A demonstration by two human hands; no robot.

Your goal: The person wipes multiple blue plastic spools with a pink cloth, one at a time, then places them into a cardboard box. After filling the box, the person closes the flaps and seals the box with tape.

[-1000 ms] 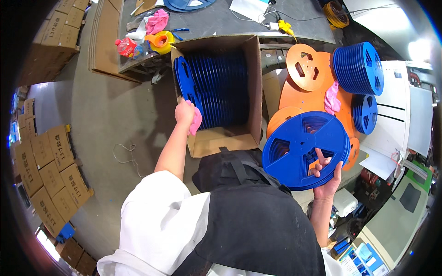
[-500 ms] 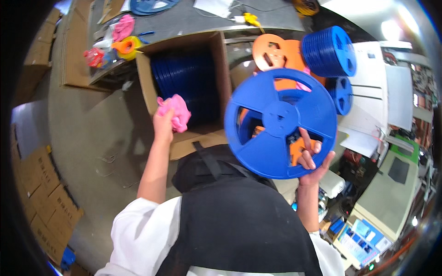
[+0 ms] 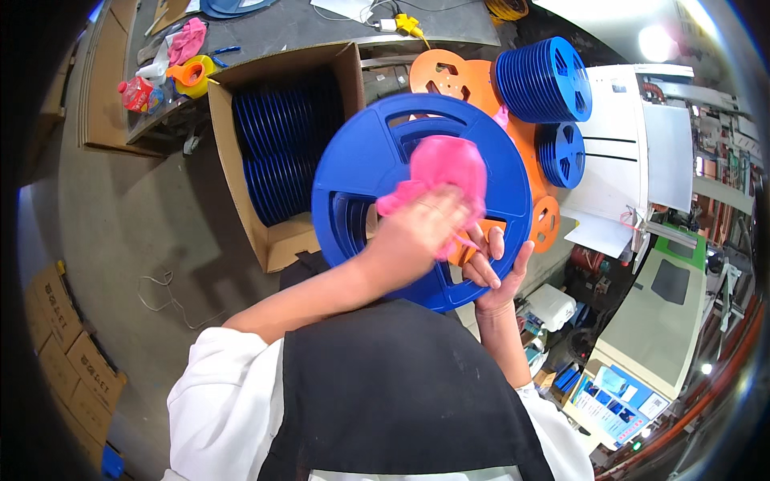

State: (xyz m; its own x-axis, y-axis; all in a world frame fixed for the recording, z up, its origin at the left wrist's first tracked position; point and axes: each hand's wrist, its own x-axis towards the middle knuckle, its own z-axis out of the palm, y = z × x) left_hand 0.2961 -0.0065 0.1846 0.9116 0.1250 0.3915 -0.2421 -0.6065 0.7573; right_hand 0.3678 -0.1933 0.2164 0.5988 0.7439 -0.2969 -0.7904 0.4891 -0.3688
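A large blue plastic reel (image 3: 353,160) faces up in front of my chest. My right hand (image 3: 499,276) grips its lower right rim, with fingers poking through a cut-out. A crumpled pink cloth (image 3: 447,160) lies against the reel's face around the hub, held in my left hand (image 3: 421,232), which is blurred by motion. Layered blue edges show through the reel's left cut-out; whether they belong to it or to reels beneath, I cannot tell. To the left, an open cardboard box (image 3: 350,76) holds rows of blue reels (image 3: 281,160) on edge.
Orange reels (image 3: 437,74) and two stacks of blue reels (image 3: 545,80) stand beyond the held reel at the right. A grey table (image 3: 297,36) runs along the far side, with a yellow tape roll (image 3: 196,74) and a bottle (image 3: 136,94). Cartons (image 3: 76,353) stand at left.
My left hand has swung from beside the box to the right, bringing the pink cloth onto the reel's face. The reel has shifted left in view and stays in my right hand.
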